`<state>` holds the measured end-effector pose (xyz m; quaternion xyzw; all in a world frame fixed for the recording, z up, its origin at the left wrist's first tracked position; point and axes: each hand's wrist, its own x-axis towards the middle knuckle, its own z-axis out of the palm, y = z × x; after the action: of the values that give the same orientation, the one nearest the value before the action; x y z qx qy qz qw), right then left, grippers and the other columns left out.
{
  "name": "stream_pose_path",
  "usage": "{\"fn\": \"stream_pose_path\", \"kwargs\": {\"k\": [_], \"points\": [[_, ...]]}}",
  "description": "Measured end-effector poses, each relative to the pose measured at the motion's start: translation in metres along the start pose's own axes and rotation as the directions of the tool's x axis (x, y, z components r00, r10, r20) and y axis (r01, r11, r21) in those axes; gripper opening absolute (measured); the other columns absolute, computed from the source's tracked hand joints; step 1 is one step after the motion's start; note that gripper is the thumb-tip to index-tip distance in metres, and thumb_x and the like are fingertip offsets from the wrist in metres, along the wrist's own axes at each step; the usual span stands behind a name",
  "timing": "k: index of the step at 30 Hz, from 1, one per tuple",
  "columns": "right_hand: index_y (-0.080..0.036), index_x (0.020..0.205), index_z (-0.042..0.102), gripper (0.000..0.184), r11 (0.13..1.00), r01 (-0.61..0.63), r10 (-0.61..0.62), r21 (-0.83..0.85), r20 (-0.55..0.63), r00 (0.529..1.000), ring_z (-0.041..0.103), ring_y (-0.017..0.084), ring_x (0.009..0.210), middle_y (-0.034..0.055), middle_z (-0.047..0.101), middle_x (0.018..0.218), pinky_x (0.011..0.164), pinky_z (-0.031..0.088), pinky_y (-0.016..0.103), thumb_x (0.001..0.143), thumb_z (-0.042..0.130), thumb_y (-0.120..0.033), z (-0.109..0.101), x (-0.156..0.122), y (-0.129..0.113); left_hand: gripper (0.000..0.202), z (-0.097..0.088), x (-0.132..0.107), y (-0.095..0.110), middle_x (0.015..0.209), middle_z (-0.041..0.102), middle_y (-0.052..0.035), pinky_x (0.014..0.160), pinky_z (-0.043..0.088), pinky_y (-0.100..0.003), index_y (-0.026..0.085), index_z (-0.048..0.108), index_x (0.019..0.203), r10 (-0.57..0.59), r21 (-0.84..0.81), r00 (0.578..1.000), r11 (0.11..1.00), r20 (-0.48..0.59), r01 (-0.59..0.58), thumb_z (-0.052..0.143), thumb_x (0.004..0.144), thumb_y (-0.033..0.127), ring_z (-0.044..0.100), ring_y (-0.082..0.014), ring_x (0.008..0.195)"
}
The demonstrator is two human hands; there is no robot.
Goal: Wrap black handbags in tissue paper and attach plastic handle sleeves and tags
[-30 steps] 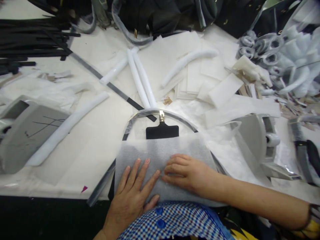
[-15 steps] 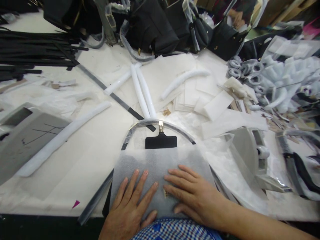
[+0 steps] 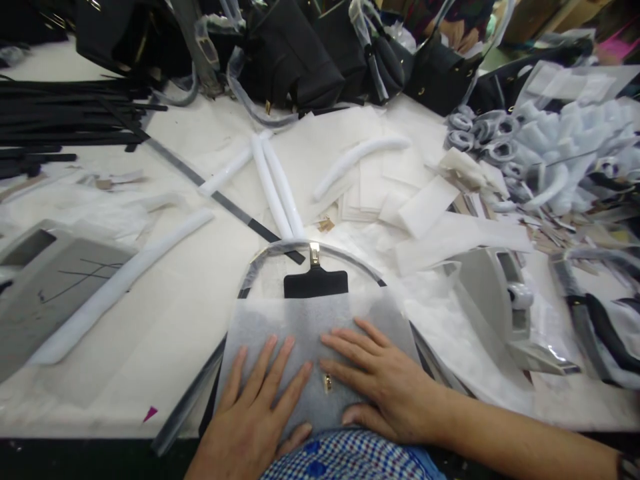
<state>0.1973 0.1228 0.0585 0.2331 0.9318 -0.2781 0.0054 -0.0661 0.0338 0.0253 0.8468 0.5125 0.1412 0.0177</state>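
A black handbag lies flat at the table's front edge, mostly covered by a translucent white sheet (image 3: 300,320). Past the sheet's far edge show the bag's black tab (image 3: 316,283) with a gold clasp (image 3: 315,255) and its film-wrapped handle (image 3: 273,248). Through the sheet pokes a small gold lock piece (image 3: 327,383). My left hand (image 3: 257,403) rests flat on the sheet's left part, fingers spread. On the right part lies my right hand (image 3: 383,380), also flat with fingers apart, close beside the lock piece. Neither hand grips anything.
Grey tape dispensers stand left (image 3: 65,280) and right (image 3: 495,300). White foam tubes (image 3: 277,187) and paper sheets (image 3: 370,193) lie beyond the bag. Black straps (image 3: 65,113) are piled far left, black bags (image 3: 295,60) at the back. Another person's hands (image 3: 457,33) show at the top.
Both hands stay flat on the sheet, with a slight shift that leaves the gold lock piece more exposed. The whole view has moved a little.
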Motion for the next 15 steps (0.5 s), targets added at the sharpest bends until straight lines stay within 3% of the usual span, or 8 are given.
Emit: {"fn": "stream_pose_path", "kwargs": {"k": [2, 5, 12, 15], "points": [[-0.021, 0.149, 0.043, 0.066, 0.998, -0.025, 0.023, -0.054, -0.032, 0.999, 0.024, 0.032, 0.149, 0.0120, 0.033, 0.159, 0.122, 0.012, 0.059, 0.096, 0.047, -0.060, 0.004, -0.004, -0.001, 0.062, -0.001, -0.002, -0.001, 0.151, 0.047, -0.0103, 0.123, 0.009, -0.050, 0.031, 0.055, 0.138, 0.029, -0.021, 0.999, 0.999, 0.034, -0.029, 0.060, 0.085, 0.063, 0.037, -0.0302, 0.143], [-0.020, 0.149, 0.043, 0.065, 0.994, 0.036, -0.043, -0.102, -0.073, 0.996, 0.022, 0.031, 0.150, 0.0111, 0.039, 0.157, 0.122, 0.009, 0.060, 0.097, 0.048, -0.057, 0.011, -0.011, 0.001, 0.066, -0.001, -0.009, -0.004, 0.155, 0.042, -0.0082, 0.123, 0.011, -0.051, 0.031, 0.050, 0.143, 0.057, -0.061, 0.998, 0.997, 0.021, -0.056, 0.060, 0.085, 0.063, 0.036, -0.0299, 0.144], [-0.015, 0.142, 0.051, 0.059, 0.984, 0.106, -0.128, -0.140, -0.164, 0.978, 0.041, 0.029, 0.142, 0.0122, 0.055, 0.144, 0.119, 0.025, 0.058, 0.096, 0.052, -0.053, 0.014, -0.014, 0.003, 0.059, 0.004, -0.014, -0.017, 0.143, 0.056, -0.0108, 0.123, 0.011, -0.052, 0.027, 0.052, 0.143, 0.244, 0.213, 0.970, 0.948, -0.017, -0.235, 0.061, 0.088, 0.049, 0.051, -0.0307, 0.131], [-0.013, 0.136, 0.056, 0.048, 0.983, 0.083, -0.123, -0.164, -0.255, 0.959, 0.047, 0.025, 0.138, 0.0113, 0.060, 0.139, 0.119, 0.032, 0.051, 0.097, 0.056, -0.041, 0.018, -0.013, 0.007, 0.050, 0.007, -0.013, -0.028, 0.135, 0.063, -0.0080, 0.123, 0.011, -0.054, 0.028, 0.056, 0.139, 0.297, 0.249, 0.955, 0.925, -0.008, -0.286, 0.058, 0.092, 0.044, 0.058, -0.0281, 0.123]]}}
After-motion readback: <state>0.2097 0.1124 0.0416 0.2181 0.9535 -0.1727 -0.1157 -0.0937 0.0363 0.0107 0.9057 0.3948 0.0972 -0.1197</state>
